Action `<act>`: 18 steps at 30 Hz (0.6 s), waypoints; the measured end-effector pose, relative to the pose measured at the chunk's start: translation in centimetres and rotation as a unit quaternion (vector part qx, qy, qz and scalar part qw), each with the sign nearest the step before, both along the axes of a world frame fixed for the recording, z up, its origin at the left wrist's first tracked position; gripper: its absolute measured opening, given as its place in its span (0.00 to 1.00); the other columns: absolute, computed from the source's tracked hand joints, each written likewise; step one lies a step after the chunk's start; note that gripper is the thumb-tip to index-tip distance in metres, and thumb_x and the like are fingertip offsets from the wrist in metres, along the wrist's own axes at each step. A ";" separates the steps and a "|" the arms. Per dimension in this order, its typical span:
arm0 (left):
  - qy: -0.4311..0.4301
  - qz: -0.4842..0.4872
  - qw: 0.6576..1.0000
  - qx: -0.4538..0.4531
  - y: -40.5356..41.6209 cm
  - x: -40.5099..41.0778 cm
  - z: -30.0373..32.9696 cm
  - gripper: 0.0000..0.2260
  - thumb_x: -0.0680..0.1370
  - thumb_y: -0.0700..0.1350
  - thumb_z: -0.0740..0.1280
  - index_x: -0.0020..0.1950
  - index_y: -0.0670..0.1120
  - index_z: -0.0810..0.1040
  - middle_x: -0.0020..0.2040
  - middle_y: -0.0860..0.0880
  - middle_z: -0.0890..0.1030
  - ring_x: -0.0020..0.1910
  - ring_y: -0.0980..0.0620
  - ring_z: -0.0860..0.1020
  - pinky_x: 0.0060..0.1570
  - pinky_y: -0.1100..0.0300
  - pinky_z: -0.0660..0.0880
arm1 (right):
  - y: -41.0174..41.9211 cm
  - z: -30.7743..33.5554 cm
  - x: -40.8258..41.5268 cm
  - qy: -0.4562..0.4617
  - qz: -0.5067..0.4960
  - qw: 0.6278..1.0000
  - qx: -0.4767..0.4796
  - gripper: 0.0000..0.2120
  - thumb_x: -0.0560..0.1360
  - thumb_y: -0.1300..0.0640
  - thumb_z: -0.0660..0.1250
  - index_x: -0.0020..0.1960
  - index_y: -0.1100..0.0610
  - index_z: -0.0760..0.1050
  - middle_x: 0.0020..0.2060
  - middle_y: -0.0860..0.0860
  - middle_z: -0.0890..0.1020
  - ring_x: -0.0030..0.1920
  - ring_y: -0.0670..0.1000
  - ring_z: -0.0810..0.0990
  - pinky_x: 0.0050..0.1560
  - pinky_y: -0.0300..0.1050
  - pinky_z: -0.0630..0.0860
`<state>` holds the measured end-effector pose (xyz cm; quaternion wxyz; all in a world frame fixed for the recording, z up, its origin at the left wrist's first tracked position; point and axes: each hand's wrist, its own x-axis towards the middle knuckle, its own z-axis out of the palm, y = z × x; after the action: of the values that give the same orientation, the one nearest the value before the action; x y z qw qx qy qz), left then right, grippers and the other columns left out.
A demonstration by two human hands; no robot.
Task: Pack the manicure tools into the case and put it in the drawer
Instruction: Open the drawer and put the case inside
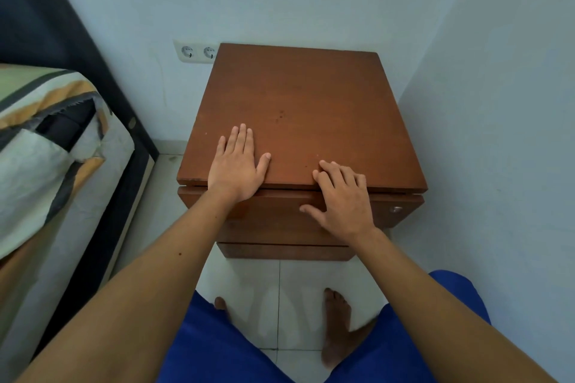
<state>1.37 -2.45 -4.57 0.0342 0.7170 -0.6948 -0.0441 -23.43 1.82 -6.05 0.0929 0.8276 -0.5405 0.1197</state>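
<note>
Resting hands: both lie on a brown wooden nightstand (305, 109) that stands in a corner between pale walls
Left hand (237, 165): flat, palm down on the near left part of the top; fingers spread and straight, thumb out to the right; it grips nothing
Right hand (340, 199): draped over the front edge of the top; fingertips (325, 165) bent onto the top surface, thumb lying against the face of the top drawer (280, 211); the fingers are loosely curled and close on nothing
Top drawer: just under the overhanging top, its front flush or very nearly so; a small metal knob (395, 209) shows at its right end, well apart from the right hand
Manicure case and tools: not visible anywhere; whether they lie inside the drawer cannot be told
Lower drawer (284, 251): beneath the first, partly hidden by the right wrist
Surroundings: a double wall socket (197, 52) behind the left rear corner; a bed (53, 146) with patterned bedding at left; bare feet on white floor tiles (258, 283) below
</note>
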 end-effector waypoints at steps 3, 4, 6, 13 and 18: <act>-0.003 0.000 1.000 -0.007 0.0 0.1 -0.1 0.35 0.85 0.65 0.39 0.86 0.44 0.44 0.86 0.45 0.45 0.85 0.48 0.42 0.83 0.48 0.42 | -0.5 -0.5 0.8 -0.011 -0.021 1.000 -0.020 0.29 0.70 0.36 0.75 0.61 0.54 0.77 0.68 0.54 0.79 0.65 0.59 0.77 0.59 0.58 0.72; -0.003 0.001 1.000 -0.008 0.0 0.1 -0.2 0.35 0.85 0.65 0.39 0.86 0.44 0.44 0.86 0.45 0.45 0.85 0.48 0.42 0.83 0.48 0.42 | -0.6 -0.6 0.9 -0.009 -0.026 0.999 -0.021 0.28 0.69 0.36 0.76 0.60 0.54 0.76 0.66 0.54 0.80 0.63 0.60 0.77 0.57 0.58 0.72; -0.003 0.002 1.000 -0.009 -0.1 0.0 -0.3 0.35 0.85 0.65 0.39 0.86 0.44 0.44 0.86 0.46 0.45 0.85 0.48 0.42 0.83 0.48 0.42 | -0.9 -0.5 0.9 -0.001 -0.029 0.999 -0.022 0.28 0.69 0.35 0.76 0.59 0.53 0.76 0.64 0.53 0.80 0.60 0.59 0.77 0.55 0.58 0.72; -0.007 0.005 1.000 -0.012 -0.2 0.0 -0.5 0.36 0.84 0.66 0.39 0.86 0.44 0.44 0.86 0.46 0.46 0.85 0.48 0.43 0.84 0.47 0.44 | -3.0 2.4 1.1 -0.123 -0.033 0.992 0.022 0.24 0.76 0.28 0.59 0.50 0.48 0.75 0.51 0.46 0.74 0.52 0.51 0.71 0.53 0.52 0.71; -0.003 0.005 1.000 -0.011 -0.1 0.0 -0.4 0.36 0.84 0.66 0.39 0.86 0.45 0.45 0.86 0.46 0.46 0.85 0.48 0.43 0.84 0.48 0.43 | -6.6 2.9 1.3 -0.131 -0.062 0.983 0.111 0.29 0.80 0.33 0.57 0.73 0.50 0.71 0.74 0.52 0.71 0.77 0.55 0.66 0.75 0.54 0.64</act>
<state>1.33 -2.55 -4.97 0.0405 0.7203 -0.6917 -0.0337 -22.14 -4.79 -3.16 -0.0642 0.7746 -0.6085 0.1602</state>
